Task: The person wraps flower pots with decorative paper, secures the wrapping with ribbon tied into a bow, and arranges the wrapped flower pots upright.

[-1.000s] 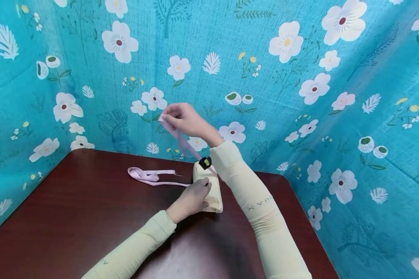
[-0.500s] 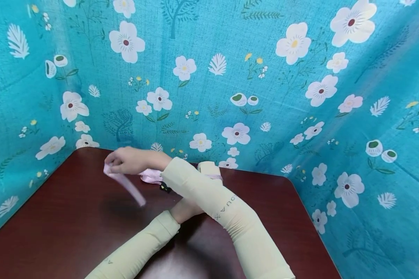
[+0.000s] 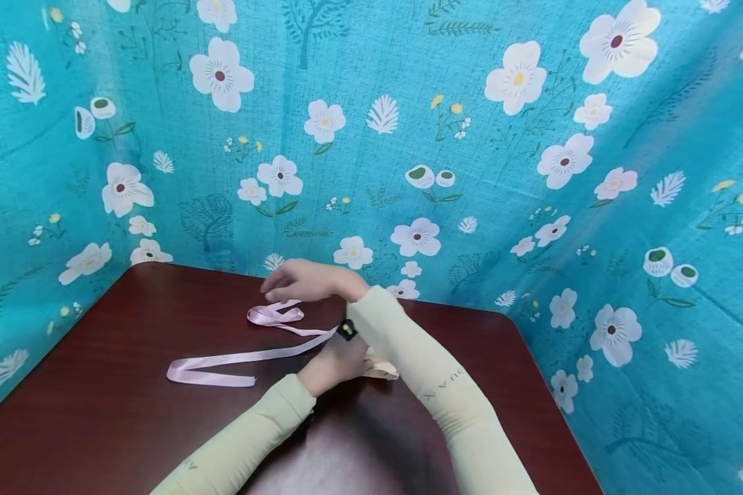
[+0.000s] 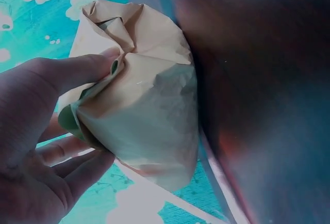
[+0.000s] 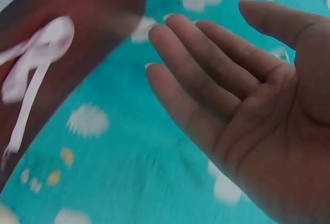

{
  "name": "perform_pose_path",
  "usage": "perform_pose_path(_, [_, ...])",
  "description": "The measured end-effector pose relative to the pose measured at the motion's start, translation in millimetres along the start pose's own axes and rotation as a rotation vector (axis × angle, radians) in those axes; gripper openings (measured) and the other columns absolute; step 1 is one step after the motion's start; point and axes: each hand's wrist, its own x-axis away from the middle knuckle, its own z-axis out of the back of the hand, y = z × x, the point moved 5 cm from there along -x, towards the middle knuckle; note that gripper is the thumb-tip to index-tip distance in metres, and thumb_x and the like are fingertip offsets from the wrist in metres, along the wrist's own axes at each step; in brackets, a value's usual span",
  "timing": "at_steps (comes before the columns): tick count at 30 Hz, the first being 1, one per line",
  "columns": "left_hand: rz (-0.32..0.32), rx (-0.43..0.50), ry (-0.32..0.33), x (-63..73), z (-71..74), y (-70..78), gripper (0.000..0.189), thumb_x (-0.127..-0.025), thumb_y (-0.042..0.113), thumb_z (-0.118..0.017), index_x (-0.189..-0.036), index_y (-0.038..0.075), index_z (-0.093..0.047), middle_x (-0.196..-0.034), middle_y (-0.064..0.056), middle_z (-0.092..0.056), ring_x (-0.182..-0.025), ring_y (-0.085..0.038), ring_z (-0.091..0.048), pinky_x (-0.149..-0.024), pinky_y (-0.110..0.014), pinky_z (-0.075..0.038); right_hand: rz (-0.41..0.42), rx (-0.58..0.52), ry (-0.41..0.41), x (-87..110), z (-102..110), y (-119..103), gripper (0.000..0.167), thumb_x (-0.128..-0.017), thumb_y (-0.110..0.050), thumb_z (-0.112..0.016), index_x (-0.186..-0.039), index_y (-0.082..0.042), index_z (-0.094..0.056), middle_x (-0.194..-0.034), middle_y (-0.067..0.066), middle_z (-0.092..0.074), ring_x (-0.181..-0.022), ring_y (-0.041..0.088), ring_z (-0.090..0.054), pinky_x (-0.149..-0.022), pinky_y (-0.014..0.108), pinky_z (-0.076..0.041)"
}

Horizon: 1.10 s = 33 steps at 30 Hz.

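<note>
A package in pale brown paper (image 4: 154, 100) has a gathered, folded end with a bit of green showing inside. My left hand (image 3: 340, 357) grips that end, the thumb pressing the folds and the other fingers round the far side. In the head view, most of the package (image 3: 382, 371) is hidden by my hands and right sleeve. From it a pink ribbon (image 3: 241, 357) runs left across the table, one tail folded back and the other loosely looped. Above the looped part, my right hand (image 3: 306, 280) hangs with fingers extended and nothing in them.
The dark red-brown table (image 3: 99, 399) has its back edge close to a blue flowered cloth (image 3: 371, 137), which also hangs along both sides. A small black device (image 3: 347, 330) sits at the right wrist.
The right hand carried a ribbon tail from above the package to the left, let it go on the table, and came back right. The left hand stays on the package.
</note>
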Motion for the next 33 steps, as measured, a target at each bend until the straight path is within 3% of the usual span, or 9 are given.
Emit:
perform_pose_path(3, [0.058, -0.023, -0.053, -2.4, -5.5, -7.6, 0.055, -0.068, 0.025, -0.092, -0.113, 0.004, -0.069, -0.114, -0.009, -0.067, -0.106, -0.024, -0.064, -0.094, -0.038, -0.052, -0.026, -0.048, 0.081, 34.7, 6, 28, 0.035, -0.106, -0.019, -0.053, -0.137, -0.004, -0.062, -0.133, 0.009, -0.067, -0.116, 0.013, -0.067, -0.099, 0.024, -0.050])
perform_pose_path(8, [0.102, -0.018, -0.100, -4.9, -9.8, -17.5, 0.058, -0.062, 0.028, -0.095, -0.109, 0.005, -0.073, -0.111, -0.007, -0.067, -0.097, -0.023, -0.066, -0.086, -0.038, -0.056, -0.119, -0.122, 0.257, 95.8, 3, 77, 0.037, -0.106, -0.020, -0.053, -0.136, -0.002, -0.062, -0.131, 0.015, -0.067, -0.119, 0.022, -0.066, -0.101, 0.038, -0.051])
perform_pose_path(11, [0.104, -0.009, -0.121, -5.0, -10.3, -19.5, 0.057, -0.062, 0.031, -0.095, -0.108, 0.005, -0.073, -0.113, -0.007, -0.066, -0.096, -0.025, -0.068, -0.083, -0.040, -0.057, -0.176, -0.131, 0.346, 130.0, -11, 103, 0.036, -0.103, -0.017, -0.058, -0.135, 0.000, -0.063, -0.132, 0.016, -0.066, -0.121, 0.026, -0.064, -0.100, 0.044, -0.052])
perform_pose_path(15, [0.112, 0.019, -0.155, -3.4, -13.1, -20.9, 0.053, -0.064, 0.033, -0.096, -0.105, 0.009, -0.072, -0.110, -0.004, -0.064, -0.091, -0.023, -0.068, -0.080, -0.039, -0.057, -0.209, -0.198, 0.372, 161.2, -41, 128, 0.043, -0.096, -0.012, -0.069, -0.135, 0.003, -0.061, -0.134, 0.018, -0.064, -0.119, 0.032, -0.063, -0.098, 0.049, -0.053])
perform_pose_path(21, [0.129, 0.092, -0.174, -4.6, -10.2, -20.1, 0.061, -0.066, 0.029, -0.096, -0.117, 0.006, -0.070, -0.118, -0.007, -0.066, -0.100, -0.024, -0.067, -0.086, -0.039, -0.057, -0.186, -0.113, 0.393, 174.5, -77, 136, 0.072, -0.082, -0.020, -0.086, -0.144, -0.002, -0.054, -0.146, 0.012, -0.056, -0.128, 0.027, -0.056, -0.102, 0.049, -0.051])
perform_pose_path(26, [0.113, 0.159, -0.183, -6.8, -8.7, -20.1, 0.067, -0.068, 0.026, -0.095, -0.126, 0.002, -0.069, -0.127, -0.011, -0.067, -0.113, -0.026, -0.065, -0.095, -0.040, -0.055, -0.197, 0.002, 0.474, 169.1, -90, 131, 0.075, -0.080, -0.011, -0.087, -0.145, 0.000, -0.053, -0.154, 0.013, -0.048, -0.136, 0.027, -0.051, -0.104, 0.042, -0.050])
perform_pose_path(29, [0.071, 0.164, -0.174, -6.3, -8.0, -18.8, 0.070, -0.068, 0.024, -0.095, -0.128, 0.000, -0.068, -0.130, -0.012, -0.067, -0.122, -0.027, -0.062, -0.102, -0.041, -0.051, -0.258, 0.045, 0.493, 166.9, -98, 128, 0.076, -0.079, -0.013, -0.089, -0.145, -0.001, -0.053, -0.152, 0.010, -0.049, -0.126, 0.022, -0.057, -0.096, 0.033, -0.053])
perform_pose_path(33, [0.012, 0.171, -0.175, -6.0, -3.0, -14.8, 0.070, -0.067, 0.020, -0.095, -0.128, 0.001, -0.067, -0.133, -0.013, -0.066, -0.126, -0.028, -0.059, -0.105, -0.042, -0.050, -0.320, 0.096, 0.510, 167.1, -103, 122, 0.076, -0.077, -0.020, -0.091, -0.142, -0.003, -0.055, -0.136, 0.008, -0.060, -0.104, 0.017, -0.062, -0.083, 0.027, -0.056])
